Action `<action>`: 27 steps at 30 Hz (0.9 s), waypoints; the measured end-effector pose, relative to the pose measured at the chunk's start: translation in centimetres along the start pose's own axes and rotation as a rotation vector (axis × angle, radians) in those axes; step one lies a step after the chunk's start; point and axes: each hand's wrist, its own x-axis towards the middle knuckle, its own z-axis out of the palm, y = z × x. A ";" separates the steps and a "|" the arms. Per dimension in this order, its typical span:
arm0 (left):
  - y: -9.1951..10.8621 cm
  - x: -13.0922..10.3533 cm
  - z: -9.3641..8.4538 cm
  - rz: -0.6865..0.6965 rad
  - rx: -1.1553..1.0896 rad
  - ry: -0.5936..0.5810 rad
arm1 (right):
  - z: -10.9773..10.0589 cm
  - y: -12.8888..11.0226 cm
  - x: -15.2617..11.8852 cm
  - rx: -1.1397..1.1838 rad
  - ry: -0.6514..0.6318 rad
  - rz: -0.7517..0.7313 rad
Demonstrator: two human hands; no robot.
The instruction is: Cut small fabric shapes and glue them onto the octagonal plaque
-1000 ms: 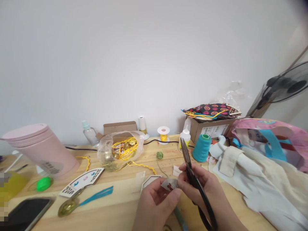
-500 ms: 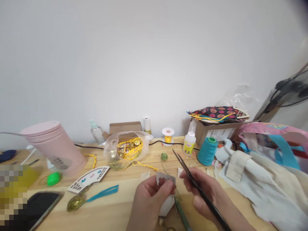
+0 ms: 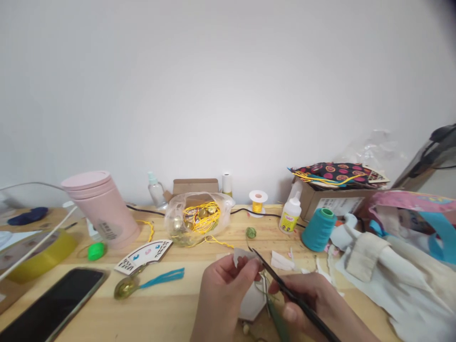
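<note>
My left hand (image 3: 226,287) is closed, pinching a small pale scrap (image 3: 244,256) of paper or cloth between thumb and fingers. Held in my right hand (image 3: 309,297) are long black tweezers (image 3: 281,282), their tips at the scrap's right edge. Whether the tips grip it I cannot tell. Below the hands lies a white angular piece (image 3: 252,301) with a dark outline, partly covered by my left hand. A green-handled tool (image 3: 276,320) and some thin green thread sit beside it. Farther back is a small green thread ball (image 3: 251,232).
Left: a pink tumbler (image 3: 103,213), phone (image 3: 57,304), yellow tape roll (image 3: 42,259), fan-shaped piece (image 3: 144,256) and blue tassel (image 3: 162,278). Behind: a plastic bag (image 3: 171,223) with yellow cord. Right: a glue bottle (image 3: 289,216), teal thread cone (image 3: 318,229), cardboard box (image 3: 309,202), white cloth (image 3: 409,289).
The tweezers' tips have come down and left, from above the scrap to its edge, and look closer together. My view has shifted slightly left.
</note>
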 end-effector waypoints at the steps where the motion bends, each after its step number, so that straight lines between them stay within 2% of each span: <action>1: -0.1 0.0 0.1 -0.010 0.003 -0.015 | 0.0 -0.1 0.0 -0.002 -0.007 -0.003; 5: -0.4 0.1 0.2 -0.025 0.028 -0.047 | -0.2 -0.4 0.1 -0.027 -0.030 -0.014; 12: -0.9 0.5 -0.3 -0.044 0.034 -0.031 | -0.5 -0.7 0.0 -0.076 -0.040 0.019; 20: 0.3 -0.2 0.4 -0.013 0.038 0.056 | -0.2 -0.5 0.0 -0.024 -0.021 0.019; 27: 0.4 -0.2 0.5 -0.011 0.030 0.049 | -0.1 -1.0 0.0 -0.049 -0.027 0.005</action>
